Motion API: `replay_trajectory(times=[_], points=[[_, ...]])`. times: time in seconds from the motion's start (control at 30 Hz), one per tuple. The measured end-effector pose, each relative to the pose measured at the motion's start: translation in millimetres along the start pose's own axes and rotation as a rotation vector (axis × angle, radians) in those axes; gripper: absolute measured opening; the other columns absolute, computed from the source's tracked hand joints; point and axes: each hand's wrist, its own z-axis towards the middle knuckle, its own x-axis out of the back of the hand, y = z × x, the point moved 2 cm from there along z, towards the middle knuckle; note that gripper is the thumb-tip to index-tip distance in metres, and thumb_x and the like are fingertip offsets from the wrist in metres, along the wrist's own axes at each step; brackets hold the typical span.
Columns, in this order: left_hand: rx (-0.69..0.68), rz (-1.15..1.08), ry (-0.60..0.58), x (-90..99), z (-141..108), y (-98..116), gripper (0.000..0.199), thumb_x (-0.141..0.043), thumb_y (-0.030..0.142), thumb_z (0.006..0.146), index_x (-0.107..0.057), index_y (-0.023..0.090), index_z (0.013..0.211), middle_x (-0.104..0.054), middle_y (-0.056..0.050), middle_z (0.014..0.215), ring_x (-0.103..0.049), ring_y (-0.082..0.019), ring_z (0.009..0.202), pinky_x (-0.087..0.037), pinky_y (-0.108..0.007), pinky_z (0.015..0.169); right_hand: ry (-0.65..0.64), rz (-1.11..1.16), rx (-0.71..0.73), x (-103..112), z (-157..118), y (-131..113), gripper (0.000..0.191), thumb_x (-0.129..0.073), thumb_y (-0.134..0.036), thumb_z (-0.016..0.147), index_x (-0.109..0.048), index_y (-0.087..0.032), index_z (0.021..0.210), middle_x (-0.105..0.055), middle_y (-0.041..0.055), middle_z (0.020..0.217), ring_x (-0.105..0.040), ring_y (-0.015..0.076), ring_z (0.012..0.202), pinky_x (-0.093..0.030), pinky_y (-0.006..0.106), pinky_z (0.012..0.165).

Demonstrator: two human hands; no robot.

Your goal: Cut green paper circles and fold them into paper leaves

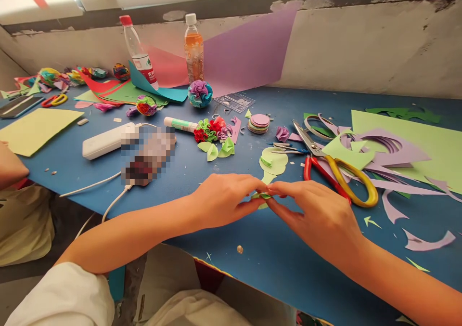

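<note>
ngl all I can read from my seat is what looks like 农夫 in white on the red-capped plastic bottle [140, 55]; print on my orange drink bottle [194, 51] and glue stick [182, 124] is too tiny.

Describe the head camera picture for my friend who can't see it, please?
A person's left hand and right hand hold a small green paper piece between them above a flat blue table. Red-and-yellow-handled metal scissors and lilac paper scraps lie to the right. Farther back sits a round purple-and-blue ruffled paper ball.
</note>
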Motion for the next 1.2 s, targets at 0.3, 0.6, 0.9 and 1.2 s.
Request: replay_trajectory(times=[0.3,0.6,0.9,1.2], points=[[-0.038,-0.055,0.115,-1.9,0,-3,0.019,-0.047,0.019,0.086,-0.065,0.017,0.091,-0.071,-0.004,0.085,-0.064,-0.011,0.074,-0.048,-0.018,0.062,-0.005,0.014,-0.098,3,2,-5,0.021,-0.051,-0.020,0.086,-0.056,-0.023,0.106,-0.071,0.0034,0.081,-0.067,0.0212,0.075,-0.051,0.035,0.070],[0.236,-0.417,0.075,-4.2,1,-1,0.015,-0.057,0.022,0.081,-0.067,0.019,0.092,-0.070,-0.001,0.084,-0.062,-0.011,0.073,-0.047,-0.020,0.064,-0.039,0.267,-0.278,6,5,-3,0.019,-0.049,-0.034,0.087,-0.059,-0.024,0.100,-0.069,0.0046,0.086,-0.065,0.0199,0.077,-0.052,0.034,0.071],[0.453,-1.039,0.139,-0.1,10,-3,0.017,-0.071,0.028,0.068,-0.065,0.013,0.073,-0.062,-0.002,0.079,-0.055,-0.009,0.070,-0.045,-0.022,0.063,-0.245,0.792,-0.608,-9,9,6,0.037,-0.055,-0.056,0.079,-0.067,-0.024,0.091,-0.071,0.0044,0.086,-0.065,0.0195,0.075,-0.054,0.030,0.068],[0.493,-1.093,0.059,-3.1,9,-2,0.015,-0.069,0.026,0.071,-0.064,0.013,0.077,-0.061,0.000,0.073,-0.054,-0.007,0.068,-0.043,-0.021,0.065,-0.162,0.706,-0.588,-5,8,2,0.036,-0.057,-0.056,0.078,-0.073,-0.024,0.080,-0.072,0.0034,0.076,-0.065,0.0180,0.065,-0.054,0.028,0.062]])
